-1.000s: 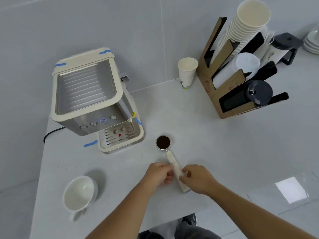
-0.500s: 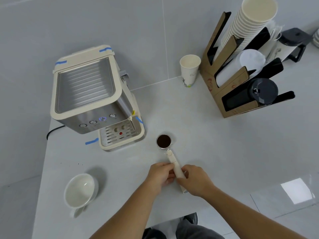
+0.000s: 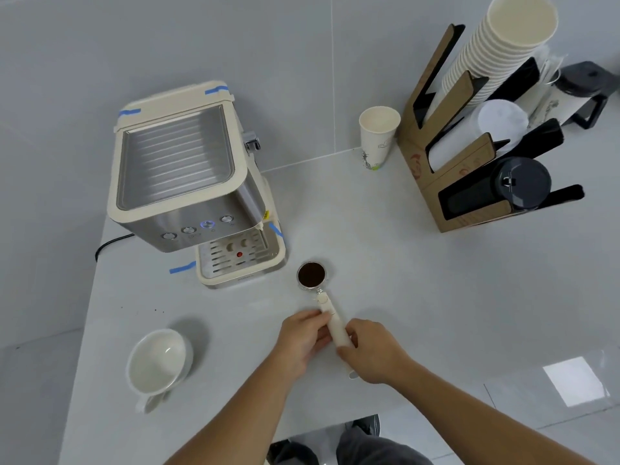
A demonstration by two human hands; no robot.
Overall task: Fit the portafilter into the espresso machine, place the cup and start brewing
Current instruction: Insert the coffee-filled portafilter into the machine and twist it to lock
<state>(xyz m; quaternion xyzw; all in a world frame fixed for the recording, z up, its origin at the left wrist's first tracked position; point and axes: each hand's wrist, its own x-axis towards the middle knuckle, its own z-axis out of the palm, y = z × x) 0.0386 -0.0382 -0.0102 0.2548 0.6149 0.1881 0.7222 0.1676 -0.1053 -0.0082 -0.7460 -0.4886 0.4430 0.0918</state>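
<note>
The portafilter (image 3: 312,275) is laid on the white table (image 3: 419,297), just off the drip tray's right front corner, basket filled with dark ground coffee, cream handle (image 3: 333,325) running back toward 5 o'clock. It is judged rigid and front-heavy, with metal head and lighter plastic handle; the grounds are loose, so it should be kept level. The handle is the place to be gripped, and it is already taken from both sides: the left hand (image 3: 303,340) is curled onto it at mid-length, the right hand (image 3: 374,352) closed over its rear end.

The espresso machine (image 3: 188,182) is seen at 10 o'clock of the basket, close by; the group head under its front overhang is hidden. The drip tray (image 3: 240,260) is bare. A ceramic cup (image 3: 157,360) stands at 8 o'clock, well apart, near the table's left edge; judged breakable. Open table lies between portafilter and machine. A paper cup (image 3: 377,135) and a cardboard cup-and-lid rack (image 3: 469,146) are kept at 1–2 o'clock, well apart. The near table edge runs just behind the hands.
</note>
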